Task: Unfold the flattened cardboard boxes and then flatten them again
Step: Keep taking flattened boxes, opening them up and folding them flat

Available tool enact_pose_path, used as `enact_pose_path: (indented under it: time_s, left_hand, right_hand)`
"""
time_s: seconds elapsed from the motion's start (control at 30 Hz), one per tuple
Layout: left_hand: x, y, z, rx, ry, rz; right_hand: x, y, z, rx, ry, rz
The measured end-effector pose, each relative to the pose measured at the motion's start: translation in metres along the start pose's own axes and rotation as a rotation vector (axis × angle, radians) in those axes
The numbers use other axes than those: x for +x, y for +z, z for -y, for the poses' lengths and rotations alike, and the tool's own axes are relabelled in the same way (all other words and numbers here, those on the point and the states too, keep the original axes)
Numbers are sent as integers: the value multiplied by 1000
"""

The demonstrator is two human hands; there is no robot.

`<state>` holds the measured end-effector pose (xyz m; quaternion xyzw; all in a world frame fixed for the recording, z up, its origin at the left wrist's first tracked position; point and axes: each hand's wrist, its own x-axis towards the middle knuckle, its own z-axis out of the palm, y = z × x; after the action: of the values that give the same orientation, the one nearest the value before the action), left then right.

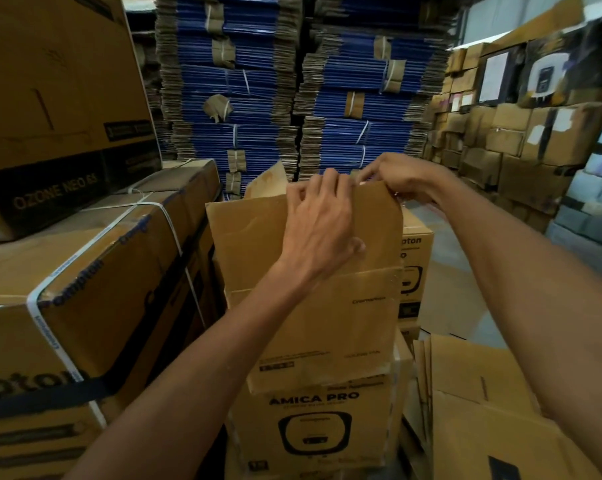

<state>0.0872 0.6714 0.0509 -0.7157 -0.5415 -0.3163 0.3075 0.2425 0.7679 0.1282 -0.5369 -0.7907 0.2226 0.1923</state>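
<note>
Cardboard box upright at center atop AMICA PRO carton, left hand and right hand pinching its top flap, strapped cartons at 9 o'clock, flattened boxes at 4, blue bundled stacks at 12.

box far flaps hidden, rt fingertips hidden

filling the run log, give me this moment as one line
stage: opening box | left hand: on top flap | right hand: pinching flap edge | cardboard box: upright on AMICA PRO carton
</note>
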Motion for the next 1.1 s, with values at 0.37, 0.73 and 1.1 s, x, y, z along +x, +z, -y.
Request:
enact_pose_path:
  time_s: [0.37, 0.73, 1.1]
  left_hand:
    - [-52, -45, -38, 7, 227, -34]
    - [-88, -48, -4, -231, -97, 530]
    - [-42, -9, 43, 137, 190, 652]
  right_hand:
    - [-25, 29, -3, -379, -220, 640]
    - [-69, 113, -51, -553, -246, 198]
    - [-88, 139, -62, -544, -348, -132]
